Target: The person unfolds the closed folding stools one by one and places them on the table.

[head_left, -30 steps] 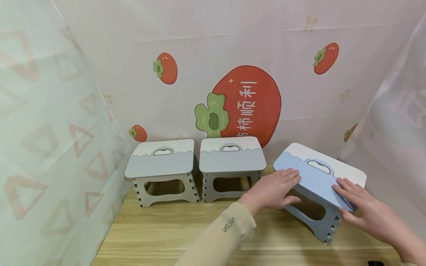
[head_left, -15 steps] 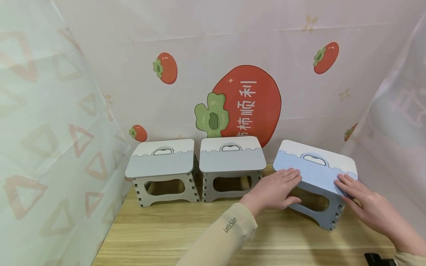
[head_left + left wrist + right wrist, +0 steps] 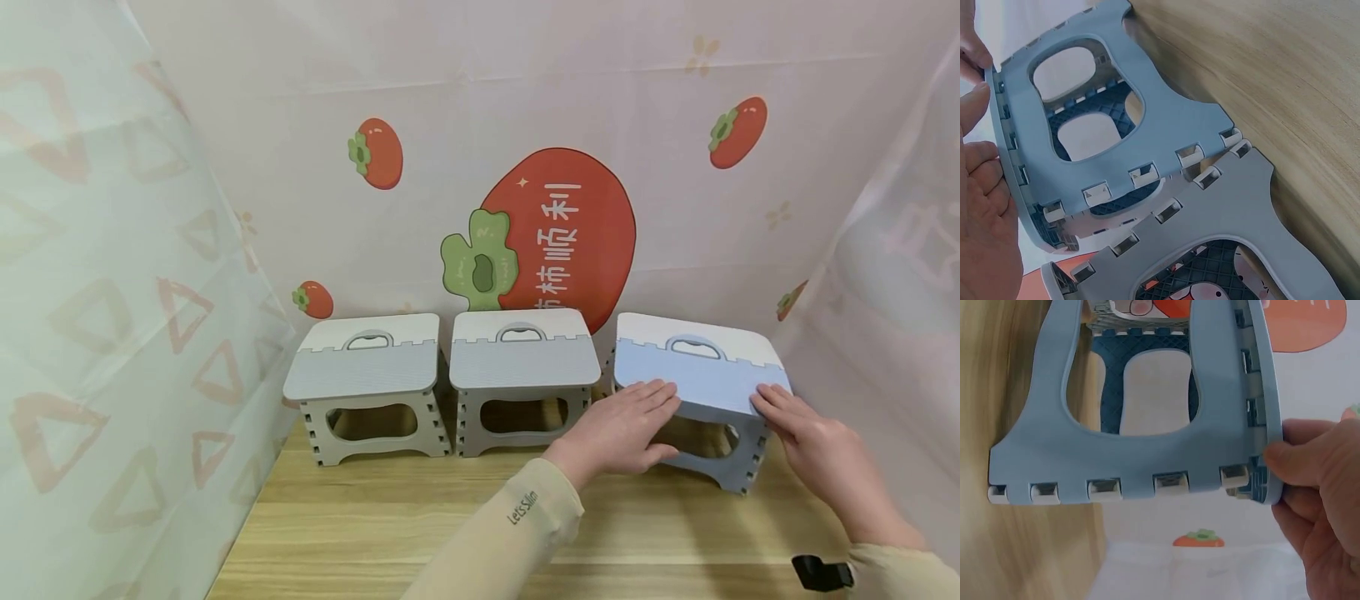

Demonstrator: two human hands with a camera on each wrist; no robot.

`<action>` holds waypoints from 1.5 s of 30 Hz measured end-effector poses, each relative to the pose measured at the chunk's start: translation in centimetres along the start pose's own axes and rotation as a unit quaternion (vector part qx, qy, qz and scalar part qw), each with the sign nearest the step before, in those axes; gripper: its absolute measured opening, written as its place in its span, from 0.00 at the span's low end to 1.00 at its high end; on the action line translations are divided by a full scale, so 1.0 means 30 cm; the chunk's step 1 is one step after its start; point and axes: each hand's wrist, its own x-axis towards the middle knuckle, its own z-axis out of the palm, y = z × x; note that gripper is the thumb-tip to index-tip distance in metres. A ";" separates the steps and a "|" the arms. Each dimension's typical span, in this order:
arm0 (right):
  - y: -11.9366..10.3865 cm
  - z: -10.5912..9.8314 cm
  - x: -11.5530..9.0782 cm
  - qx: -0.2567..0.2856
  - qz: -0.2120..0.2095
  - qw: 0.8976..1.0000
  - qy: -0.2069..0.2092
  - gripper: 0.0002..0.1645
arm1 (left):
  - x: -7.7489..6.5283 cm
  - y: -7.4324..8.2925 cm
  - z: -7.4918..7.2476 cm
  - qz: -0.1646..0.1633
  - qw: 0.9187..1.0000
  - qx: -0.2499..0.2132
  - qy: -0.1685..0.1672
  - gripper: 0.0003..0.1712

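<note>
A blue-and-white folding step stool [image 3: 697, 371] stands upright on its legs at the right end of a row. My left hand [image 3: 618, 429] lies with straight fingers on the front left part of its seat, thumb apart below the edge. My right hand [image 3: 813, 442] holds the front right corner. In the right wrist view, the right thumb [image 3: 1294, 462] is on the seat's rim and the fingers are on its top side. Two grey-and-white folding stools, one in the middle [image 3: 525, 362] and one at the left [image 3: 363, 371], stand beside it.
The stools stand on a wood-grain table [image 3: 360, 533] close to a back cloth [image 3: 480, 75] printed with persimmons. Pale cloth sides hang at the left [image 3: 112, 333] and right. A black strap piece [image 3: 821, 573] shows at the right wrist.
The blue stool's right end has swung back and leftward with my right hand, so it lines up more nearly with the grey stools. My left hand has hardly moved.
</note>
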 end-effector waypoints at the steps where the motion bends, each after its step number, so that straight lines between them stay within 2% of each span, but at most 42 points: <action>1: -0.002 0.001 0.005 -0.003 0.011 1.000 -0.013 0.26 | 0.001 0.000 0.001 -0.001 1.000 0.000 0.000 0.43; 5: -0.016 0.004 0.028 -0.010 0.047 0.997 -0.065 0.27 | 0.005 0.002 0.002 -0.004 1.000 0.004 0.003 0.43; 11: -0.035 0.013 0.068 -0.020 0.088 0.986 -0.137 0.29 | 0.009 0.004 0.000 -0.008 1.000 0.015 0.005 0.43; 15: -0.043 0.026 0.088 -0.005 0.104 0.981 -0.165 0.29 | 0.009 0.006 -0.001 -0.012 1.000 0.017 0.000 0.43; 24: -0.039 0.065 0.105 0.007 0.120 0.981 -0.153 0.30 | 0.013 0.007 0.004 -0.013 1.000 0.020 0.002 0.42; 31: -0.043 0.086 0.115 0.012 0.102 0.983 -0.149 0.30 | 0.016 0.008 0.005 -0.017 1.000 0.023 -0.004 0.43; 33: -0.047 0.090 0.120 0.020 0.110 0.981 -0.157 0.31 | 0.016 0.008 0.006 -0.020 1.000 0.022 -0.007 0.43; 40: -0.047 0.099 0.120 0.027 0.118 0.980 -0.160 0.34 | 0.016 0.004 0.018 -0.021 1.000 0.014 -0.006 0.44; 45: -0.044 0.099 0.118 0.041 0.118 0.979 -0.160 0.34 | 0.000 -0.003 0.025 -0.020 1.000 -0.009 -0.011 0.45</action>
